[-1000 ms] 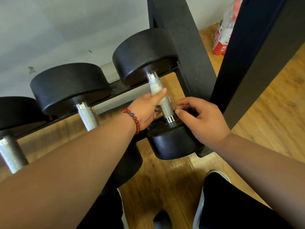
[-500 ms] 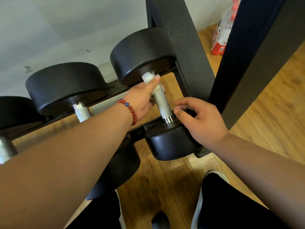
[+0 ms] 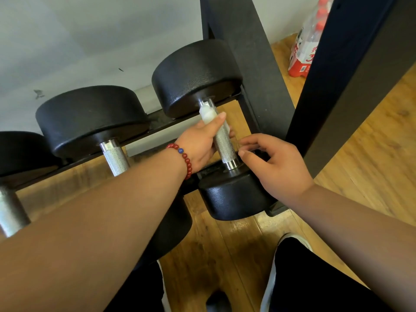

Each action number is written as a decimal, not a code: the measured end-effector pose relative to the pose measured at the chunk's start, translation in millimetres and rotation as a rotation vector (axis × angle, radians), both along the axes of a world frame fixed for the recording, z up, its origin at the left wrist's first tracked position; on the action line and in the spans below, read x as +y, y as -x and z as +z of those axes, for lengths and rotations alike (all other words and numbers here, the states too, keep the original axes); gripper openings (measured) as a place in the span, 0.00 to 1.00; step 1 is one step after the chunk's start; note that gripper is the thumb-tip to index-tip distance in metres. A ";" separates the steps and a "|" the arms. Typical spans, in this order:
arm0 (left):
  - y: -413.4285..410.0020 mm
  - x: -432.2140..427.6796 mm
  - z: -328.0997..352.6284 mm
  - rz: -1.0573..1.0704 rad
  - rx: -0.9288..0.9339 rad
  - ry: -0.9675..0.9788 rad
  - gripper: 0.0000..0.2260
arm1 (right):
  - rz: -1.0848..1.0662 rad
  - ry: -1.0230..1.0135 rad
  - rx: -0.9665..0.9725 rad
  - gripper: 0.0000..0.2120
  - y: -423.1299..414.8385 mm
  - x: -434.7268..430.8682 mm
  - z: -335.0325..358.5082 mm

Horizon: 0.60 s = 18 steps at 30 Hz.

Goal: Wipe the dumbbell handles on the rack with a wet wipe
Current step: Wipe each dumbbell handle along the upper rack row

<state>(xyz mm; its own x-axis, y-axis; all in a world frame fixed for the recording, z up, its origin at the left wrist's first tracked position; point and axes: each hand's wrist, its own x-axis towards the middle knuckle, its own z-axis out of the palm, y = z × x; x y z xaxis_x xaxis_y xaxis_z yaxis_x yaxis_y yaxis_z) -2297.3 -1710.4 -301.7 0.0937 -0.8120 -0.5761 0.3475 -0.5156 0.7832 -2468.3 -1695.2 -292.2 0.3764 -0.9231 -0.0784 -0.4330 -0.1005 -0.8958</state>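
At the far left, the first dumbbell handle [image 3: 11, 212] is lying bare on the rack [image 3: 236, 52], and just beside it the second dumbbell handle [image 3: 116, 157] is showing dry-looking knurled steel. Nothing is touching either one, and the view is not telling whether they have been wiped.

Further right, the left hand [image 3: 200, 143], wearing a red bead bracelet [image 3: 182, 159], is grasping the third dumbbell handle [image 3: 225, 145] near its upper end. The white wet wipe [image 3: 208, 112] is sitting bunched under the thumb and wrapped round the steel just below the upper weight head, so the wiping of this handle is under way. The knurled stretch below the wipe is lying uncovered down to the lower collar.

The right hand [image 3: 276, 163] is hovering just beside that lower collar with loosely curled fingers, released and holding nothing; whether its fingertips are touching the metal cannot be told. It is probably steadying the dumbbell.

Judging from this, one handle is being worked on, and the job is looking partway done at most.

At the far right, a pack of water bottles [image 3: 304, 46] is standing on the wooden floor [image 3: 371, 143].
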 end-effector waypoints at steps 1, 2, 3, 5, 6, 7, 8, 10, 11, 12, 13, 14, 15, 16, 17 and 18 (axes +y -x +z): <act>1.0 4.3 -3.5 -0.045 0.007 -0.014 0.11 | -0.001 0.010 -0.005 0.08 -0.2 0.2 0.2; 2.3 9.4 -8.3 -0.106 -0.006 -0.042 0.15 | -0.003 0.019 -0.007 0.08 0.0 0.1 0.2; 3.3 14.4 -11.8 -0.166 -0.028 -0.067 0.21 | -0.007 0.023 -0.003 0.07 0.1 0.1 0.0; 2.4 17.8 -13.4 -0.209 -0.059 -0.083 0.23 | -0.015 0.024 0.014 0.08 0.3 -0.2 -0.4; 1.7 16.6 -13.4 -0.185 -0.054 -0.078 0.22 | -0.015 0.027 0.019 0.08 0.3 -0.2 -0.4; 1.2 15.1 -13.9 -0.144 -0.042 -0.072 0.20 | -0.014 0.030 0.021 0.07 0.5 -0.3 -0.2; 2.2 14.5 -13.8 -0.104 -0.016 -0.061 0.19 | -0.012 0.029 0.020 0.07 0.6 -0.1 0.4; 5.9 17.6 -16.1 -0.088 0.040 -0.058 0.19 | -0.013 0.020 0.010 0.07 0.3 0.2 1.3; 6.2 19.6 -17.9 -0.122 0.046 -0.069 0.20 | -0.015 0.013 0.008 0.07 0.2 0.5 1.5; 5.6 20.5 -18.1 -0.163 0.047 -0.080 0.20 | -0.019 0.011 0.010 0.08 0.2 0.5 1.3; 3.0 20.3 -15.9 -0.218 0.029 -0.091 0.17 | -0.021 0.013 0.014 0.08 0.5 0.1 1.1; 0.5 19.9 -12.7 -0.276 0.004 -0.104 0.14 | -0.021 0.015 0.020 0.08 0.8 -0.2 0.5; -3.4 19.1 -11.4 -0.330 -0.034 -0.117 0.12 | -0.019 0.013 0.023 0.08 1.0 -0.2 0.3; -5.4 18.3 -10.2 -0.384 -0.091 -0.129 0.12 | -0.015 0.009 0.025 0.08 1.5 -0.6 0.2; -5.6 18.8 -8.2 -0.430 -0.141 -0.137 0.12 | -0.010 0.008 0.030 0.08 2.3 -0.8 0.6; -6.1 19.6 -8.7 -0.455 -0.183 -0.140 0.12 | -0.001 0.014 0.040 0.09 3.2 -1.1 0.5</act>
